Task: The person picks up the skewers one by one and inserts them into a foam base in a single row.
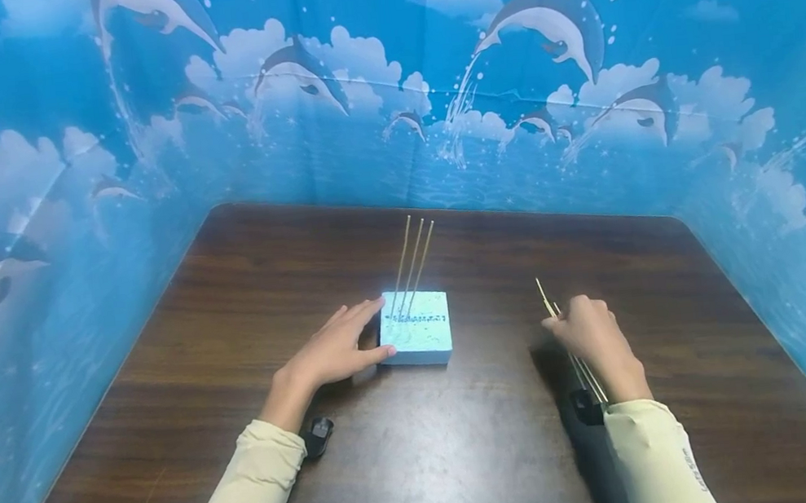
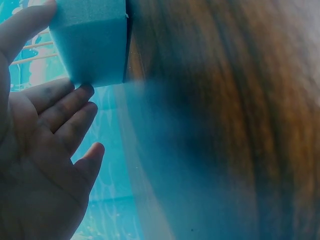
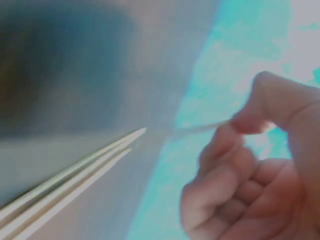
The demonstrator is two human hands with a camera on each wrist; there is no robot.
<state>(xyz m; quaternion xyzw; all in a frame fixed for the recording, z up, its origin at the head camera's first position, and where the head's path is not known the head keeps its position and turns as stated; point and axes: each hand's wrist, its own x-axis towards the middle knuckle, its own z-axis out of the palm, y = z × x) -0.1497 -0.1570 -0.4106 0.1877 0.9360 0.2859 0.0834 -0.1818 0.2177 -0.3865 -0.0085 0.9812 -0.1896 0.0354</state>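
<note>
A pale blue-green block (image 1: 426,335) with a row of dark holes across its top sits on the table. Three thin wooden sticks (image 1: 415,266) stand in it, tilted slightly. My left hand (image 1: 332,347) holds the block at its left end, thumb at the near corner and fingertips at the far one; the left wrist view shows the block's side (image 2: 92,50) between them. Off to the right, my right hand (image 1: 592,338) pinches a thin wooden stick (image 3: 202,127) between thumb and forefinger. Below it, several loose sticks (image 3: 70,187) lie together on the table.
The brown wood-grain table (image 1: 264,258) has rounded far corners. A blue cloth backdrop (image 1: 377,147) printed with dolphins hangs behind it and along both sides. Dark wrist cameras sit at the left wrist (image 1: 318,438) and right wrist (image 1: 587,407).
</note>
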